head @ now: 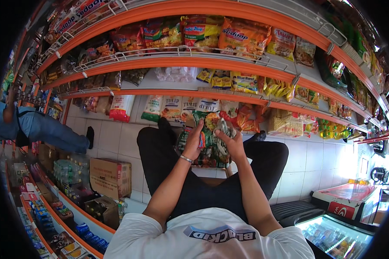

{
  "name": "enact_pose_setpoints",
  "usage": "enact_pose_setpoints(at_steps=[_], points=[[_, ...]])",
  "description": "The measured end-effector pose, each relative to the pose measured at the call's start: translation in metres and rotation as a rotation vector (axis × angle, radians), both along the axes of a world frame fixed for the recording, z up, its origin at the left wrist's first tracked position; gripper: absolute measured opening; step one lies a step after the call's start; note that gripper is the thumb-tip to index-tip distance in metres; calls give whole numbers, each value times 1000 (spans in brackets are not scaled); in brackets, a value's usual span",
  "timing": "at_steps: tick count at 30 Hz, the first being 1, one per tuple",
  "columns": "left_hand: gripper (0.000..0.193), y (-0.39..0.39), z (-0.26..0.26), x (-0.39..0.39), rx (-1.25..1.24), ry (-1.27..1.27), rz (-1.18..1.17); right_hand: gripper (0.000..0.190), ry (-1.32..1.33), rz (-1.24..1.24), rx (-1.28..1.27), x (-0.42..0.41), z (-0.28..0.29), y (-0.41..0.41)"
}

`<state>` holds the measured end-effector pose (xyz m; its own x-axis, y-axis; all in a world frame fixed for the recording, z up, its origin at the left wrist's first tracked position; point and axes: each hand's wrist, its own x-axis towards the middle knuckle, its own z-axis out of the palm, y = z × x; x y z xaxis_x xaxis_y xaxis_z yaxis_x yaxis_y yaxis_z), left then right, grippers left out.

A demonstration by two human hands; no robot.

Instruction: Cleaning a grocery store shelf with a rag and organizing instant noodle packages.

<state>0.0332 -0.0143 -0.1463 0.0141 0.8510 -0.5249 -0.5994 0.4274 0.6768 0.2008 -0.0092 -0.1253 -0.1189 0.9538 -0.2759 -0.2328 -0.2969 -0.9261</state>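
Note:
My left hand (193, 139) grips a green instant noodle packet (210, 121) by its left side, thumb on top. Bunched up in my right hand (234, 144) is a grey-white crumpled cloth (225, 126), pressed against the packet's right side. Below both hands, between my knees, sit more dark green packets (212, 160); what holds them is mostly hidden.
Ahead rise orange-edged shelves (181, 64) with wire rails, stocked with food packets. White and red flour bags (121, 106) stand low. A person (45, 126) stands at left. Cartons (110, 176) and bottles lie behind them. A lit drinks cooler (337, 234) is at lower right.

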Motion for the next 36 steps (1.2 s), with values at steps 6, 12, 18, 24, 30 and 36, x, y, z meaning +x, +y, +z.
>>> enact_pose_setpoints(at_steps=[6, 12, 18, 24, 30, 36], points=[[36, -7, 5, 8, 39, 57, -19, 33, -353, -181, 50, -2, -4, -4], [32, -9, 6, 13, 172, 15, 136, 37, -435, -198, 38, -4, -8, -7], [36, -6, -3, 5, 180, 30, 123, 44, -190, -106, -14, -7, -3, -7], [47, -5, -10, 6, 4, 25, 28, 59, -311, -352, -66, -3, -14, -2], [46, -8, -22, 10, 182, 255, -71, 67, 26, -225, -115, 2, -30, 2], [49, -9, -11, 15, 144, 433, -199, 50, -290, -246, 9, 7, -26, 4]])
